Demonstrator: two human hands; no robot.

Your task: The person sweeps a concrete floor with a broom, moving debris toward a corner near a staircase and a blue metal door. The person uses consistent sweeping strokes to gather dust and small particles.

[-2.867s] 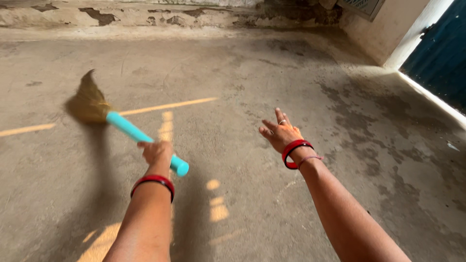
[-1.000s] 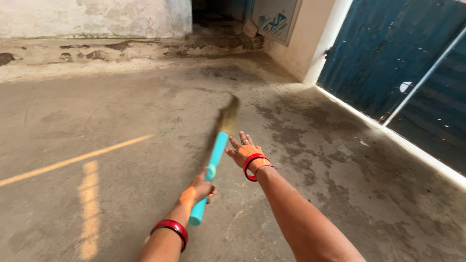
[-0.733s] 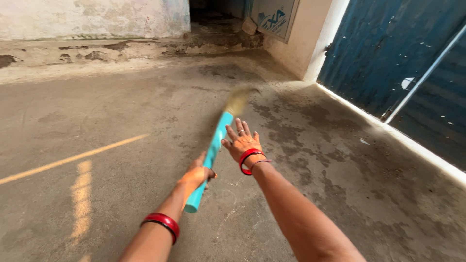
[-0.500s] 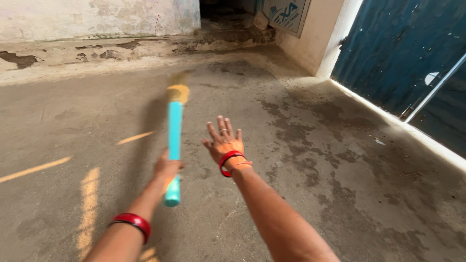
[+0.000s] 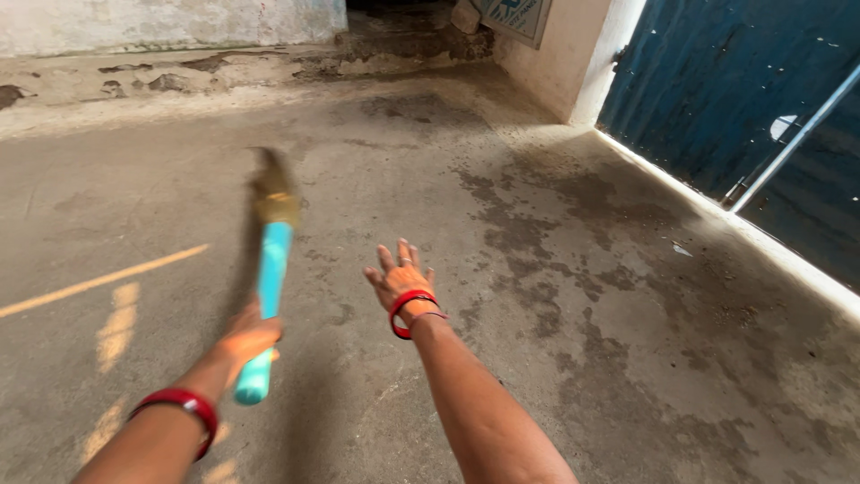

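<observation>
We see soft daylight; thin sun streaks cross the floor (image 5: 555,376) left of the broom (image 5: 267,269), which is motion-blurred. Beyond it, the doorway is dark. Edges bend slightly.

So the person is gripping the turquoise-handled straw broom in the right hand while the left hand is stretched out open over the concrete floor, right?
Not quite. The head view shows the left hand gripping the turquoise-handled straw broom, while the right hand is stretched out open over the concrete floor.
</observation>
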